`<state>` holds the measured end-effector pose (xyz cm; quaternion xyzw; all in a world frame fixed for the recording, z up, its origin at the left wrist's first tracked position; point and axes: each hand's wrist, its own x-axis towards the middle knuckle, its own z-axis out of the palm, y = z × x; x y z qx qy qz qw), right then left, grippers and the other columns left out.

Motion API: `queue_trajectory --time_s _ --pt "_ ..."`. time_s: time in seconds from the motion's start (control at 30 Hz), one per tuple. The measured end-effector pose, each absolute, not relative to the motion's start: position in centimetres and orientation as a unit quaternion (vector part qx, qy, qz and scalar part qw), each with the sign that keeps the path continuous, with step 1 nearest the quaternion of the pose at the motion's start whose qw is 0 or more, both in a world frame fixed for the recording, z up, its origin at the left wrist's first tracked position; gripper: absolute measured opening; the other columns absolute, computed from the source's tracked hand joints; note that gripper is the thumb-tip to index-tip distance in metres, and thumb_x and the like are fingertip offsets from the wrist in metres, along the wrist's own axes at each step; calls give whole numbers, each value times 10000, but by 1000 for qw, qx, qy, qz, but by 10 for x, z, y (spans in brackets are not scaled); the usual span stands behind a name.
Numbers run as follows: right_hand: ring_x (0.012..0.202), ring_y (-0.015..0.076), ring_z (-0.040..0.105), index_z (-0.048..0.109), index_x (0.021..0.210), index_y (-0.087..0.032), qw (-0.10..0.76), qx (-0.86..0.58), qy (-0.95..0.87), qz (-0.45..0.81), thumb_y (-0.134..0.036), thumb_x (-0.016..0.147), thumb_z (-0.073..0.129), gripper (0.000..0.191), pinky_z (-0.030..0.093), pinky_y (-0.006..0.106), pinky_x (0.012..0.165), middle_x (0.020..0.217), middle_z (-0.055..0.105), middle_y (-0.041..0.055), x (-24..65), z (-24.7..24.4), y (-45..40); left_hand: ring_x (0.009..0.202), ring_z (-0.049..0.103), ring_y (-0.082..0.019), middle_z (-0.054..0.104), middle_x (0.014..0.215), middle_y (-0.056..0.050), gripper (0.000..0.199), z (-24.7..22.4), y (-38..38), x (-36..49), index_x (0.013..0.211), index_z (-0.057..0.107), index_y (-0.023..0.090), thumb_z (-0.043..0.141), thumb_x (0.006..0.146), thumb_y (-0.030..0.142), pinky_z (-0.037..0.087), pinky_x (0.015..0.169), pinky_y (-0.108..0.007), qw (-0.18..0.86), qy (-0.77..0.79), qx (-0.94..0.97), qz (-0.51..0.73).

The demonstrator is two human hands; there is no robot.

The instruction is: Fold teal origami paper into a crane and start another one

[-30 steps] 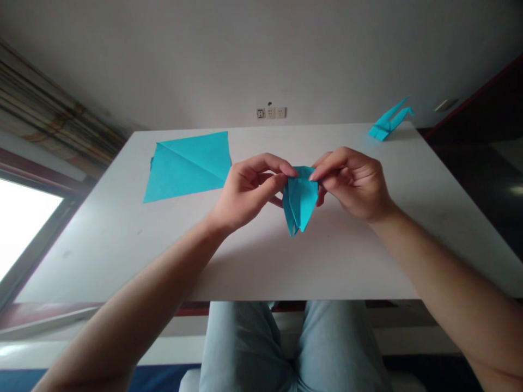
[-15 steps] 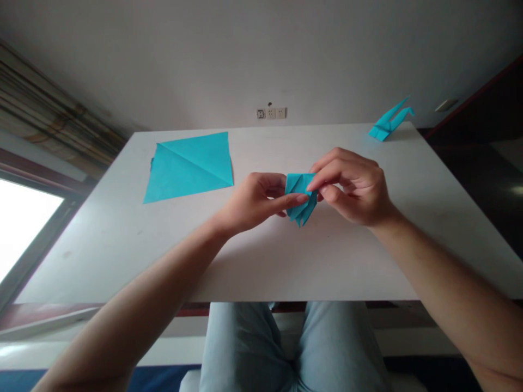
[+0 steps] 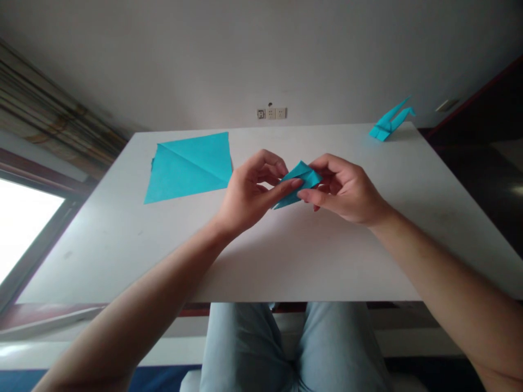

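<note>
Folded teal origami paper [image 3: 300, 182] is pinched between both hands, held above the worktop [image 3: 310, 261]. Left grip [image 3: 249, 190] is nearly closed, thumb pressing the paper's left part; right grip [image 3: 343, 190] is closed on its right end. Flat creased teal sheet [image 3: 188, 169] lies beyond the left grip; teal paper crane [image 3: 386, 126] stands well beyond the right grip.

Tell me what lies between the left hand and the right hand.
A folded turquoise paper piece, pointed and flat, lies between the left hand and the right hand, in the head view.
</note>
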<state>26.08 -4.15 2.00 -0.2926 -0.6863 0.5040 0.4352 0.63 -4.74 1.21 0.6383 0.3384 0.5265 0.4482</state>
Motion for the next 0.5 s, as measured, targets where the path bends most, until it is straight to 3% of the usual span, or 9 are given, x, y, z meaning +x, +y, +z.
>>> queue_trajectory --time_s 0.27,0.5 --pt "765 179 807 839 1101 -294 441 -296 -703 473 -289 926 1122 332 691 277 577 932 829 -32 260 15 -41 885 824 -197 871 985 -23 624 20 -51 10 933 777 260 1233 819 671 691 765 -312 457 331 632 532" --pt "787 208 840 838 1044 -316 468 -297 -683 476 -339 969 1130 302 750 321 615 885 819 -24 263 14 -40 952 842 -229 933 1061 -76 608 24 -58 11 948 841 252 1095 958 804 663 751 -304 467 342 634 513"
